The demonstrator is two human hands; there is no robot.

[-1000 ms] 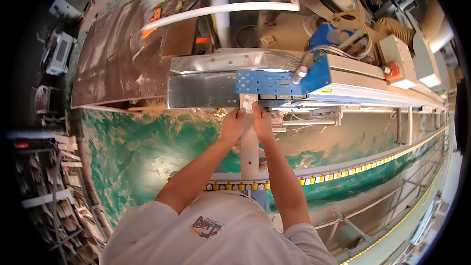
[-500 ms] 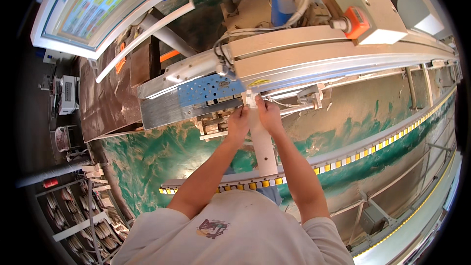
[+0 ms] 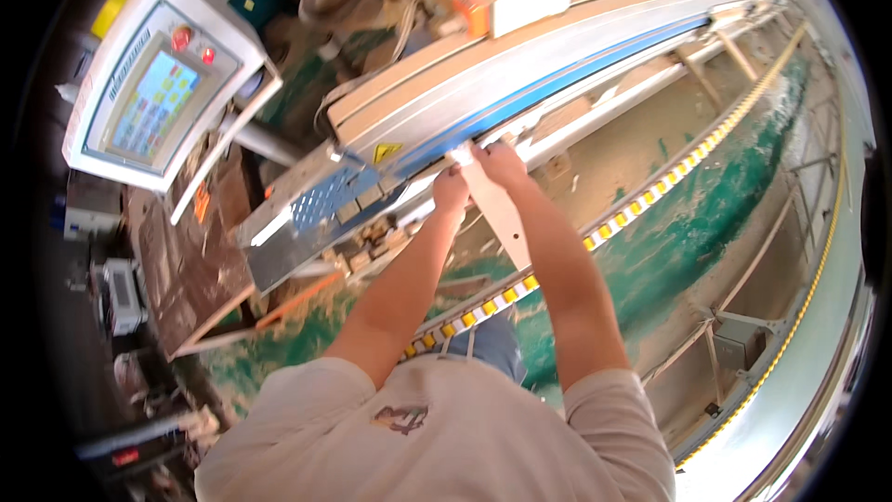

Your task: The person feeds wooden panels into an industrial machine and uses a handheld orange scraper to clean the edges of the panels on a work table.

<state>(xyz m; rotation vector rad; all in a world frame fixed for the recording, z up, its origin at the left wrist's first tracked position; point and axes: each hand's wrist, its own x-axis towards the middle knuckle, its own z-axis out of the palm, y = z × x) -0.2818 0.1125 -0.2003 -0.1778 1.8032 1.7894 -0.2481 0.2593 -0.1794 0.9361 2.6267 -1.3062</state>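
A long pale board (image 3: 500, 216), flat with a small dark hole near its near end, slants from my hands back toward my body. My left hand (image 3: 451, 188) is closed on the left edge of its far end. On the opposite edge, my right hand (image 3: 502, 165) grips the same end, its fingers partly hidden. A white patch shows on the board between the hands. That far end reaches the front edge of a long machine (image 3: 437, 125) with a blue strip along it; whether they touch I cannot tell.
A control panel (image 3: 158, 98) with a lit screen and red buttons stands at left. Below it lies a brown table (image 3: 186, 260). A perforated blue plate (image 3: 321, 204) lies left of my hands. A rail with yellow and white rollers (image 3: 641, 204) crosses between me and the machine.
My view has turned, tilting the machine. Both hands, still holding the board, have shifted right along the machine, so the yellow warning label now lies left of them.
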